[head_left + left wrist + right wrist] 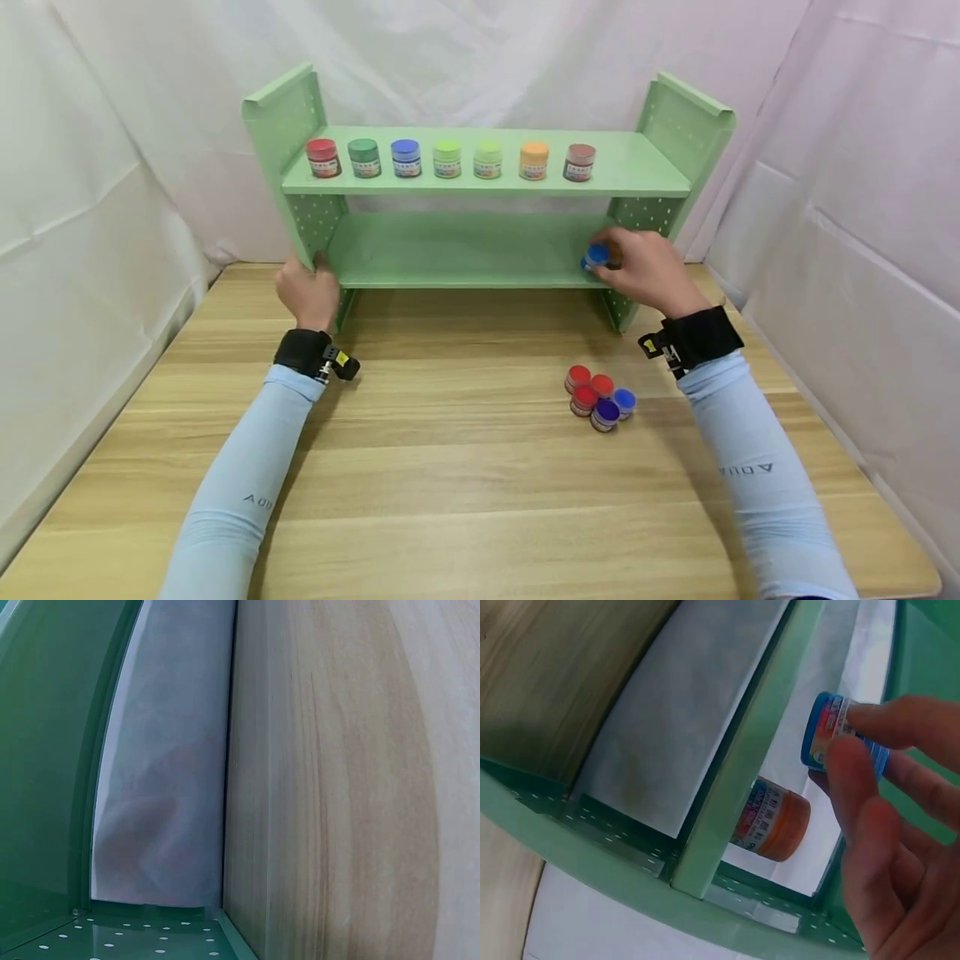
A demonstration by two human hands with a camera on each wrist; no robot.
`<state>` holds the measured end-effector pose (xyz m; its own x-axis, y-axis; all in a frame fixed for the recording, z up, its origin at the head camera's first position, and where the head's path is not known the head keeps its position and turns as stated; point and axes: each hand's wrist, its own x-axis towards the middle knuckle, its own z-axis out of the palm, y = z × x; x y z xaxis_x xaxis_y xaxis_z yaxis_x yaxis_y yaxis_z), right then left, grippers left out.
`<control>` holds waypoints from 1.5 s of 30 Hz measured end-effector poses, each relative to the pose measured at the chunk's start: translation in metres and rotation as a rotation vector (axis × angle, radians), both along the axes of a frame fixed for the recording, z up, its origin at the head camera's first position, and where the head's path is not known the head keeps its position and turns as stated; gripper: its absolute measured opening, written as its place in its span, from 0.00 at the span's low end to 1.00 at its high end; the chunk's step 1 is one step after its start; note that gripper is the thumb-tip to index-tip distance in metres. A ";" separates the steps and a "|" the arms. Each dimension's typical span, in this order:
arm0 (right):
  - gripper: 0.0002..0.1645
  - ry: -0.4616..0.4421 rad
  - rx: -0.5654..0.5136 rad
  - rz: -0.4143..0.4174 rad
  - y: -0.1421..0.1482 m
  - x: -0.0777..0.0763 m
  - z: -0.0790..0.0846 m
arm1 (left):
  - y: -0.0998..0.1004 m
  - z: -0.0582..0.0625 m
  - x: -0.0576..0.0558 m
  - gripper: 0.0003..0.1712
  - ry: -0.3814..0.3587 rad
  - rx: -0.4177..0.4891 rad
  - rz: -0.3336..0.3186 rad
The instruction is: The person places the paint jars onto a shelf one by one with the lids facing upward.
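Note:
My right hand point(651, 268) pinches a small blue paint jar point(597, 255) between thumb and fingers, at the right end of the lower board of a green shelf rack point(465, 242). In the right wrist view the blue jar point(829, 729) is tilted and apart from an orange-lidded jar point(774, 822) that stands on that board near the side panel. The hand mostly hides this orange jar in the head view. At the other end, my left hand point(309, 292) grips the rack's left side panel point(288, 150) low down; some of its fingers are hidden behind it.
Along the upper board stand several paint jars, from a red jar point(323, 158) to a brownish-red jar point(579, 162). On the wooden table point(420, 467), three red jars point(584, 400), a purple-blue jar point(604, 416) and a blue jar point(624, 403) cluster at the right. White cloth point(480, 58) hangs behind.

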<state>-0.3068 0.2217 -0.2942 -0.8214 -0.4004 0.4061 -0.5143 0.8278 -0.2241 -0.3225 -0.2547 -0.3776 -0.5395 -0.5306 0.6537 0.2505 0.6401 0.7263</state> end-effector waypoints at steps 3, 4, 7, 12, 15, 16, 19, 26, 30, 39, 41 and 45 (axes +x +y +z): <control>0.22 -0.016 0.024 -0.019 -0.003 -0.004 0.000 | 0.000 0.001 0.000 0.14 0.004 -0.004 0.004; 0.23 -0.024 0.032 -0.026 -0.004 -0.005 0.000 | 0.000 0.001 0.000 0.15 0.007 -0.004 0.002; 0.23 -0.051 0.042 -0.045 -0.006 -0.009 -0.001 | 0.000 0.001 0.000 0.16 0.009 -0.010 -0.005; 0.21 -0.064 0.052 -0.070 -0.009 -0.014 0.000 | 0.000 0.001 0.000 0.17 0.003 -0.003 -0.013; 0.21 -0.066 0.064 -0.091 -0.010 -0.017 0.001 | 0.001 0.000 0.000 0.17 0.001 0.005 -0.009; 0.22 -0.069 0.069 -0.099 -0.011 -0.017 0.001 | 0.001 0.000 0.000 0.16 0.002 0.005 -0.007; 0.23 -0.084 0.086 -0.121 -0.012 -0.019 0.001 | 0.002 0.000 0.000 0.16 0.002 0.003 0.000; 0.23 -0.087 0.086 -0.137 -0.013 -0.021 0.002 | 0.003 0.000 -0.001 0.15 0.004 -0.003 -0.004; 0.24 -0.086 0.074 -0.132 -0.015 -0.023 0.002 | 0.001 -0.001 -0.002 0.14 0.001 0.004 0.002; 0.24 -0.109 0.092 -0.123 -0.025 -0.024 0.006 | -0.002 -0.001 -0.001 0.15 -0.003 0.005 0.015; 0.24 -0.109 0.095 -0.123 -0.026 -0.024 0.006 | -0.001 0.000 0.000 0.15 0.000 0.004 0.009; 0.24 -0.116 0.092 -0.129 -0.025 -0.024 0.004 | 0.000 0.001 0.000 0.15 0.002 0.005 -0.006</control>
<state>-0.3311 0.1963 -0.2901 -0.9077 -0.3197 0.2720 -0.3775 0.9050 -0.1961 -0.3220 -0.2544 -0.3770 -0.5413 -0.5308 0.6521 0.2555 0.6350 0.7291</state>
